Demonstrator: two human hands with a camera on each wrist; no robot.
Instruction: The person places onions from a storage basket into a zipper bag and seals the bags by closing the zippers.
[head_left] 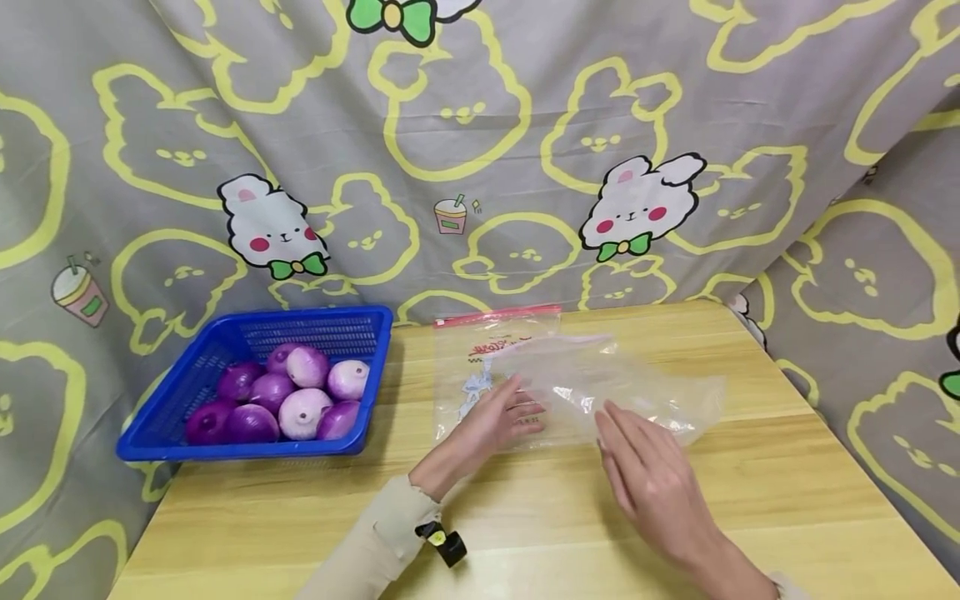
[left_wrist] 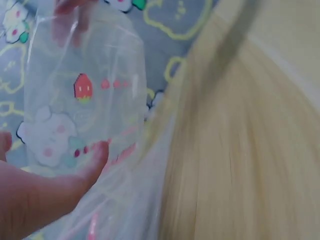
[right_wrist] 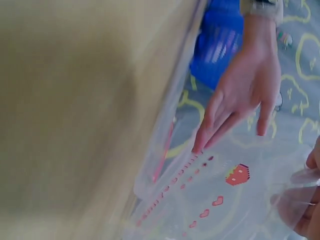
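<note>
Right hand point(head_left: 656, 487) pinching clear bag point(head_left: 637, 387), left hand point(head_left: 487, 429) unclenched (fingers extended), flat bag point(head_left: 467, 362) beneath, onions point(head_left: 272, 393) in basket point(head_left: 300, 449)

On table point(head_left: 517, 517): onions point(head_left: 272, 392) in basket point(head_left: 240, 452) at left; rightward, one bag point(head_left: 467, 350); second bag point(head_left: 626, 375) by right hand point(head_left: 660, 483); curtain point(head_left: 322, 125) behind.

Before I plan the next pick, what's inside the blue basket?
The blue basket holds a pile of onions, some deep purple, some paler. Its mesh back wall shows behind them. Whatever lies beneath the pile is covered and cannot be seen.
</note>
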